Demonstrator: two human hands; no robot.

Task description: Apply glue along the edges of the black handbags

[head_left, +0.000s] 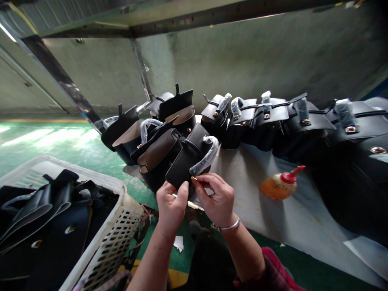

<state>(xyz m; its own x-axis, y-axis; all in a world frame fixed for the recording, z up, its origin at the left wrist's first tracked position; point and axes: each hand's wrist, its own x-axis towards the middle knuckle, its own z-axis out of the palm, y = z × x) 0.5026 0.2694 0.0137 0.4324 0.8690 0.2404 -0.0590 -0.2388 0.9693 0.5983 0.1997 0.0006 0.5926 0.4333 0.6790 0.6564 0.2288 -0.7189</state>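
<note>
A black bag [189, 151] with a plastic-wrapped handle [206, 157] is tilted at the near edge of the table. My left hand [172, 202] grips the lower edge of its flap, thumb on top. Just right of it, my right hand [215, 198], with a silver bangle at the wrist, pinches a small gold metal piece [194, 178] between thumb and index finger, close to the bag's handle end. The bag's underside is hidden behind my hands.
More black bags [242, 115] line the back and right of the grey table [242, 178]. A glue bottle [279, 185] with a red nozzle lies on the right. At left is a white plastic basket [123, 210] of black bag parts. A metal frame [63, 76] rises behind.
</note>
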